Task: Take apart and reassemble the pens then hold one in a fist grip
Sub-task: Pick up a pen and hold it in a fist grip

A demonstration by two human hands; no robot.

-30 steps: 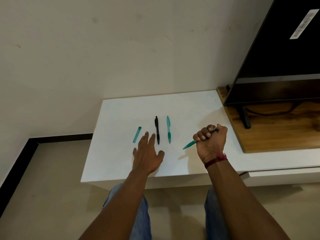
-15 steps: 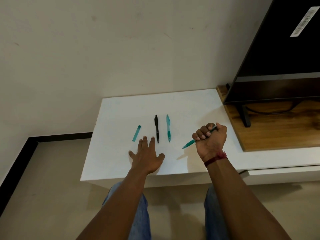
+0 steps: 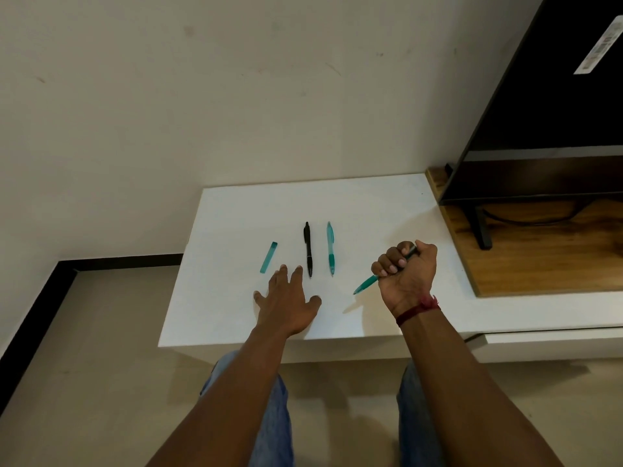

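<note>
The right hand (image 3: 406, 276) is curled in a fist around a teal pen (image 3: 365, 285), whose tip points down and to the left just above the white table (image 3: 371, 203). The left hand (image 3: 286, 303) lies flat on the table with fingers spread, holding nothing. Beyond it, a teal cap (image 3: 268, 257), a black pen (image 3: 308, 249) and a second teal pen (image 3: 330, 248) lie side by side, apart from one another.
</note>
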